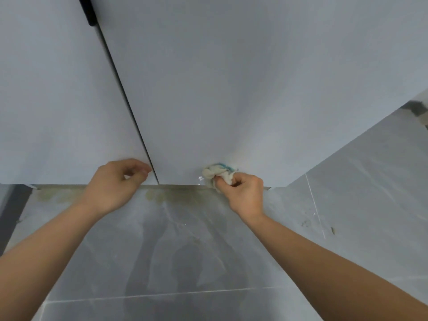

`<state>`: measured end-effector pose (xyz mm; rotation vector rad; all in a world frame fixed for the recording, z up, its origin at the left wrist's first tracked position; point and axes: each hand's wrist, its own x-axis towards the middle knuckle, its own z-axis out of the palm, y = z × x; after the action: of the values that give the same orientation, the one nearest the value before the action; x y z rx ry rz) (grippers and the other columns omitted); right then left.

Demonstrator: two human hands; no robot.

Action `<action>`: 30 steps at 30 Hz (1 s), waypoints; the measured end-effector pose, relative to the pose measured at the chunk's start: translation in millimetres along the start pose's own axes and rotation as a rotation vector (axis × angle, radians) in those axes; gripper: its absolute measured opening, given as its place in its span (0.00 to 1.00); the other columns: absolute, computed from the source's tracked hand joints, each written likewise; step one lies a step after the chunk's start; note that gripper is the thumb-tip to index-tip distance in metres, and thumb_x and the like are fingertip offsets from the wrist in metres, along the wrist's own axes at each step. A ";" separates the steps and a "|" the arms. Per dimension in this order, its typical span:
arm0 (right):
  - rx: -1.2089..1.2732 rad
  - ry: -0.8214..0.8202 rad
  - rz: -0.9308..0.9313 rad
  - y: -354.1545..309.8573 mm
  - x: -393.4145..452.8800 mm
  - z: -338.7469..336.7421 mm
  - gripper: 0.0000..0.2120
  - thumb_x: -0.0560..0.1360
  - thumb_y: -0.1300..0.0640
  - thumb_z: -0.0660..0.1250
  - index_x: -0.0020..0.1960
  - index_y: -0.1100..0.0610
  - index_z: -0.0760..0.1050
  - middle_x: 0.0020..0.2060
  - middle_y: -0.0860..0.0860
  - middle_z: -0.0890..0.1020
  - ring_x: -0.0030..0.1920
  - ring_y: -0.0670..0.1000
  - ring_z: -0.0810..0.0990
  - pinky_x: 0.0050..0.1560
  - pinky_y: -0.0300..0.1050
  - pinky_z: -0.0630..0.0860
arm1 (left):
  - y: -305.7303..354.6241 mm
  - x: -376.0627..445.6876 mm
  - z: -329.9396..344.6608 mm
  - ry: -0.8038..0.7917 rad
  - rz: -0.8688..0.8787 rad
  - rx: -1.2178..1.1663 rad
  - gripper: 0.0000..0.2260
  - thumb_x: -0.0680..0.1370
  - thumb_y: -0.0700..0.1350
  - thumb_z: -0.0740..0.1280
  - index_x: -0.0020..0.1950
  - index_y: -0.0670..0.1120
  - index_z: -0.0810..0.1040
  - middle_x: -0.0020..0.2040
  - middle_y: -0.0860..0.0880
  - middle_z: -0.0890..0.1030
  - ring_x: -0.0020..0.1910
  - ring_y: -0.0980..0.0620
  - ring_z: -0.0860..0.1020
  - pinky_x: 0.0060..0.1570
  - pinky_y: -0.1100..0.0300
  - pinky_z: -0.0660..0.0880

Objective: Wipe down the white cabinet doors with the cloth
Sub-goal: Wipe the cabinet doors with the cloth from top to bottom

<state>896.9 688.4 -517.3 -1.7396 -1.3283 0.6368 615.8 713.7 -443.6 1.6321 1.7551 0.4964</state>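
Note:
Two white cabinet doors fill the upper view, the left door (58, 100) and the right door (231, 89), split by a dark vertical gap. My right hand (243, 191) grips a bunched white cloth (216, 174) with a blue stripe and presses it against the bottom edge of the right door. My left hand (115, 184) hangs loosely curled at the bottom corner of the left door, next to the gap, holding nothing. Its fingertips are near the door's edge; contact is unclear.
A black handle (89, 12) sits at the top of the gap. Below the doors runs a metal strip (176, 187) above grey marble floor tiles (185, 251) with yellowish stains. The cabinet's right side ends at a corner (347, 135).

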 end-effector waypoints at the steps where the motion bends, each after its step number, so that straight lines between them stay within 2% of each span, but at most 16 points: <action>1: -0.003 0.007 0.006 1.8 1.2 -6.2 0.32 0.69 0.55 0.80 0.22 0.51 0.58 0.21 0.45 0.60 0.24 0.44 0.61 0.28 0.35 0.58 | -0.1 -2.1 1.0 0.010 0.006 0.005 0.07 0.80 0.45 0.67 0.52 0.54 0.84 0.47 0.58 0.83 0.50 0.55 0.78 0.46 0.69 0.68; 3: -0.035 0.039 0.019 7.5 3.0 -22.6 0.31 0.69 0.54 0.79 0.23 0.51 0.57 0.22 0.45 0.58 0.25 0.45 0.59 0.29 0.38 0.57 | -2.6 -4.8 3.5 0.016 0.017 0.023 0.07 0.80 0.46 0.67 0.54 0.54 0.83 0.48 0.58 0.82 0.50 0.53 0.78 0.48 0.62 0.69; 5: -0.066 0.086 0.052 16.8 3.9 -43.1 0.30 0.70 0.57 0.79 0.25 0.52 0.58 0.23 0.45 0.58 0.26 0.45 0.58 0.29 0.39 0.56 | -6.4 -4.7 4.0 0.011 0.021 0.042 0.08 0.80 0.46 0.66 0.56 0.54 0.83 0.52 0.56 0.82 0.48 0.53 0.77 0.50 0.57 0.70; 8: -0.054 0.209 0.152 26.2 5.9 -82.0 0.28 0.71 0.59 0.76 0.26 0.52 0.59 0.23 0.45 0.58 0.27 0.45 0.57 0.30 0.43 0.56 | -4.7 -3.9 4.4 0.020 0.027 0.043 0.07 0.80 0.45 0.67 0.55 0.52 0.83 0.52 0.53 0.82 0.45 0.53 0.76 0.51 0.56 0.69; 11: -0.039 0.225 0.103 8.4 8.8 -94.4 0.27 0.71 0.60 0.77 0.26 0.51 0.59 0.24 0.45 0.59 0.28 0.45 0.57 0.31 0.44 0.57 | 5.1 -4.8 4.6 0.050 -0.034 -0.011 0.06 0.81 0.46 0.67 0.51 0.52 0.84 0.49 0.52 0.82 0.48 0.51 0.76 0.52 0.57 0.68; 14: 0.024 0.126 -0.028 -40.4 7.4 -66.9 0.28 0.70 0.59 0.79 0.26 0.52 0.60 0.24 0.45 0.59 0.27 0.44 0.59 0.29 0.40 0.57 | 12.4 -3.4 5.9 0.072 -0.091 -0.034 0.08 0.80 0.50 0.67 0.49 0.52 0.86 0.49 0.51 0.84 0.51 0.49 0.78 0.52 0.55 0.71; 18: 0.113 0.020 -0.185 -122.7 5.9 -25.8 0.33 0.70 0.57 0.79 0.23 0.48 0.57 0.19 0.45 0.62 0.23 0.45 0.62 0.28 0.35 0.57 | 12.8 -10.5 6.0 0.071 -0.079 -0.023 0.07 0.81 0.47 0.67 0.52 0.53 0.85 0.50 0.52 0.83 0.48 0.50 0.79 0.52 0.55 0.71; 20: 0.180 -0.004 -0.233 -157.3 7.6 -19.5 0.33 0.71 0.57 0.79 0.22 0.47 0.57 0.18 0.44 0.63 0.22 0.45 0.62 0.28 0.37 0.58 | 13.6 -15.0 7.0 0.052 -0.073 -0.011 0.07 0.80 0.45 0.68 0.55 0.53 0.84 0.51 0.53 0.83 0.46 0.51 0.78 0.51 0.55 0.70; 23: 0.297 -0.004 -0.230 -195.7 11.0 -29.6 0.32 0.72 0.58 0.79 0.22 0.49 0.59 0.18 0.44 0.61 0.23 0.45 0.60 0.27 0.41 0.59 | 18.8 -20.1 4.0 -0.072 -0.092 -0.043 0.08 0.80 0.46 0.69 0.58 0.56 0.81 0.55 0.55 0.82 0.49 0.54 0.80 0.51 0.57 0.72; 27: 0.478 0.041 -0.209 -244.6 18.1 -64.1 0.29 0.72 0.60 0.78 0.23 0.52 0.62 0.21 0.47 0.63 0.25 0.47 0.61 0.26 0.45 0.62 | 43.5 -34.1 -16.7 -0.206 -0.066 -0.116 0.10 0.80 0.52 0.68 0.60 0.62 0.77 0.53 0.56 0.83 0.48 0.62 0.82 0.47 0.65 0.73; 29: 0.526 0.067 -0.179 -273.6 23.7 -84.6 0.29 0.73 0.60 0.79 0.23 0.56 0.64 0.21 0.48 0.63 0.26 0.48 0.62 0.23 0.50 0.70 | 66.3 -43.1 -34.2 -0.189 -0.053 -0.137 0.08 0.80 0.52 0.68 0.58 0.63 0.77 0.51 0.56 0.84 0.46 0.62 0.82 0.46 0.65 0.74; 30: 0.544 0.066 -0.146 -293.0 27.3 -96.1 0.28 0.73 0.59 0.79 0.23 0.58 0.64 0.21 0.49 0.63 0.26 0.49 0.62 0.25 0.56 0.76 | 81.6 -49.3 -49.0 -0.184 -0.041 -0.146 0.07 0.80 0.51 0.68 0.57 0.62 0.78 0.50 0.55 0.85 0.45 0.62 0.82 0.47 0.64 0.75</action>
<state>828.8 710.8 -216.2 -1.2028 -1.0946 0.7648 639.2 685.4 -342.9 1.4878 1.5760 0.4301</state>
